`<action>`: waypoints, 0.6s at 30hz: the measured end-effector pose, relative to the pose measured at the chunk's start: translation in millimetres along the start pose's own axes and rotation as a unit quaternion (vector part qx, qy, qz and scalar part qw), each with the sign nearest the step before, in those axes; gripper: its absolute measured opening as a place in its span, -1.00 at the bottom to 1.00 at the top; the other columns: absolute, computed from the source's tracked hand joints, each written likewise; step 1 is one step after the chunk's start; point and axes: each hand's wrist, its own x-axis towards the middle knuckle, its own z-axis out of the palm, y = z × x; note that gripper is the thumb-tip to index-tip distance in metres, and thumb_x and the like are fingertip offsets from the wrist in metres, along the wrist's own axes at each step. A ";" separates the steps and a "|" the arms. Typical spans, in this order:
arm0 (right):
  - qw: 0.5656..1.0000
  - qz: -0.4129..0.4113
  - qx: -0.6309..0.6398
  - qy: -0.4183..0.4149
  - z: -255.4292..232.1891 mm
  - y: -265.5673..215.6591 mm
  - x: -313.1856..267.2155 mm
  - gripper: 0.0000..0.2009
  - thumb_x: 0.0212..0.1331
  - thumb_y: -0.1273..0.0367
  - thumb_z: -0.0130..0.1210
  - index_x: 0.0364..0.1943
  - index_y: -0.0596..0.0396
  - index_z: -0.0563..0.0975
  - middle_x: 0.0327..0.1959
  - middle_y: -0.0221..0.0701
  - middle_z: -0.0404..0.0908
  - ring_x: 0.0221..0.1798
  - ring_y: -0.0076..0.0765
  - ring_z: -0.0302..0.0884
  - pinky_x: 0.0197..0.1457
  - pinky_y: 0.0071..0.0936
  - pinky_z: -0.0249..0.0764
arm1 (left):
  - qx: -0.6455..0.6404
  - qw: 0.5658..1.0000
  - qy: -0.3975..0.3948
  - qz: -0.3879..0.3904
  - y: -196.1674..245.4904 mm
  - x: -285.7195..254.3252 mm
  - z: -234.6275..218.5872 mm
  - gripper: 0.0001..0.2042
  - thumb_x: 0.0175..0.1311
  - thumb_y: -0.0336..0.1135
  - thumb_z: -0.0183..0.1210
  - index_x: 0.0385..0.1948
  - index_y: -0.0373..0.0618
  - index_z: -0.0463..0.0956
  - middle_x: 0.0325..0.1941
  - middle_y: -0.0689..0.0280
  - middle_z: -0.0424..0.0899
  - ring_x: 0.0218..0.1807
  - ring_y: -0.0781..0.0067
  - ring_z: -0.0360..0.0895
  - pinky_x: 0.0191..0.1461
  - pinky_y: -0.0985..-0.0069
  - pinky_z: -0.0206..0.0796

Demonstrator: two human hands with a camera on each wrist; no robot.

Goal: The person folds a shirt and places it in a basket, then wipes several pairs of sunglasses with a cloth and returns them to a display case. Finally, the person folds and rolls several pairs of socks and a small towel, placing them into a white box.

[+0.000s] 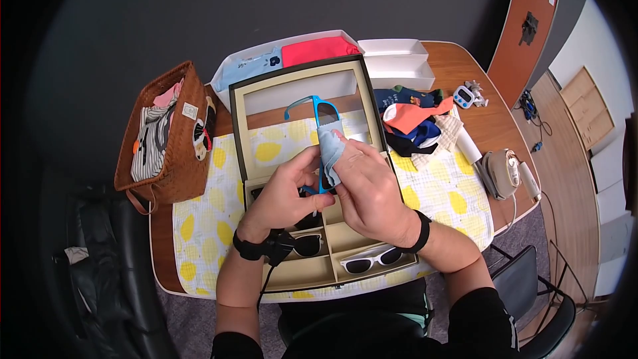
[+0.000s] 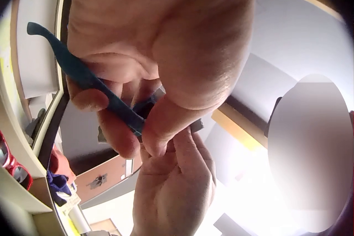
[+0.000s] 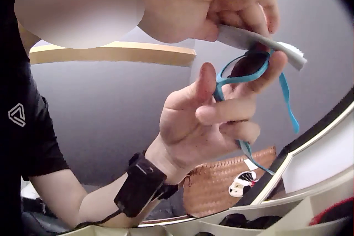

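While left hand [image 1: 284, 193] holds blue sunglasses [image 1: 318, 112], right hand [image 1: 373, 189] pinches pale-blue cloth [image 1: 330, 149] against them, both grips narrow.

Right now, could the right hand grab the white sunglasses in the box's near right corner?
Probably, once the right hand releases the pale blue cloth; the white sunglasses lie nearby with nothing on top.

The light here sits soft and even across the table [image 1: 490, 134], whose edges bow in the head view; the wall [image 1: 425, 0] past its far edge is dim, and that view's corners go black. White glare washes out the left wrist view's lower right. Smooth oval blurs mask both wrist views.
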 end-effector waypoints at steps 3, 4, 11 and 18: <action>1.000 0.002 0.010 -0.008 -2.3 3.8 -1.1 -0.49 -0.05 0.66 0.15 0.12 0.48 0.48 0.01 0.14 0.62 0.20 0.27 0.57 0.31 0.03 0.42 | 0.004 1.000 -0.009 -0.007 2.9 -0.5 -0.1 -0.22 0.10 -0.68 0.34 0.43 -0.29 0.17 0.30 0.17 0.50 -0.07 0.57 0.60 -0.05 0.55 0.45; 1.000 0.004 0.011 -0.003 -3.3 4.6 -0.1 -0.50 -0.04 0.66 0.16 0.12 0.47 0.48 0.02 0.15 0.62 0.19 0.27 0.58 0.31 0.04 0.42 | 0.022 0.999 -0.019 -0.013 3.4 -0.9 -0.4 -0.22 0.11 -0.66 0.35 0.42 -0.28 0.18 0.27 0.18 0.51 -0.08 0.57 0.59 -0.06 0.55 0.45; 0.999 0.025 -0.014 0.017 -9.5 19.1 5.8 -0.52 0.01 0.65 0.15 0.13 0.41 0.49 0.01 0.14 0.62 0.11 0.24 0.61 0.28 0.01 0.44 | 0.051 0.995 -0.066 -0.057 2.2 -3.5 3.4 -0.26 0.11 -0.61 0.41 0.37 -0.29 0.25 0.17 0.26 0.53 -0.03 0.54 0.56 -0.03 0.54 0.48; 1.000 -0.015 -0.021 -0.002 -11.0 9.0 7.7 -0.53 -0.08 0.65 0.17 0.05 0.40 0.52 -0.06 0.05 0.64 0.11 0.19 0.62 0.22 -0.03 0.46 | 0.040 0.998 -0.037 -0.014 -2.0 -1.3 1.2 -0.25 0.12 -0.62 0.39 0.39 -0.29 0.21 0.20 0.21 0.54 -0.06 0.55 0.59 -0.03 0.55 0.45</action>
